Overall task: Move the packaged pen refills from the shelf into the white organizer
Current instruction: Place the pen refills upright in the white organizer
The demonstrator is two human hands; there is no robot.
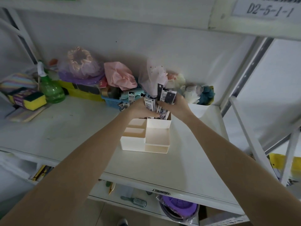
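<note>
White plastic organizer (pixel 146 137) sits mid-shelf (pixel 65 128), and I've got both hands over its far end at twelve o'clock. Left hand (pixel 141 108) is curled around a bunch of refill packs (pixel 150 106), fingers closed on them, holding them upright in the tall back compartment. Right hand (pixel 175 103) comes in from two o'clock, fingers pinched on another clutch of packs (pixel 167 95), their black-and-white barcode cards sticking up above the knuckles. Those packs stand partly down inside that back compartment; I can't tell how deep they go. Front trays of the organizer, toward six o'clock, show bare plastic. A few more packs (pixel 131 97) lie at eleven o'clock, just beside a blue basket (pixel 110 101). Further round at nine o'clock I see a green spray bottle (pixel 50 88) and a yellow sponge (pixel 35 100), well apart from the organizer. Pink fabric (pixel 118 75) is bunched against the back wall behind the hands.
</note>
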